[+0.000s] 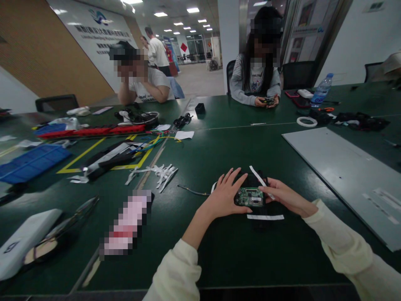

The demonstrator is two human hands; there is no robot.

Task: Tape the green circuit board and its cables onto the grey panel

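Observation:
A small black device with a bare green circuit board (249, 197) lies on the dark green table (219, 159) in front of me. My left hand (224, 196) cups its left side, thumb along the board's lower edge, fingers spread over the black casing. My right hand (283, 195) touches the right side, and its fingertips pinch a white strip (259, 178) that rises up and to the left over the device. A second white strip (265, 217) lies flat just below the board. A thin dark wire (192, 191) trails to the left.
A grey panel (344, 171) lies to the right. Loose white strips (163, 172), cables and red and blue parts sit at left, a white case (21, 244) at near left. Two people sit across the table; a water bottle (321, 90) and tape roll (306, 121) stand far right.

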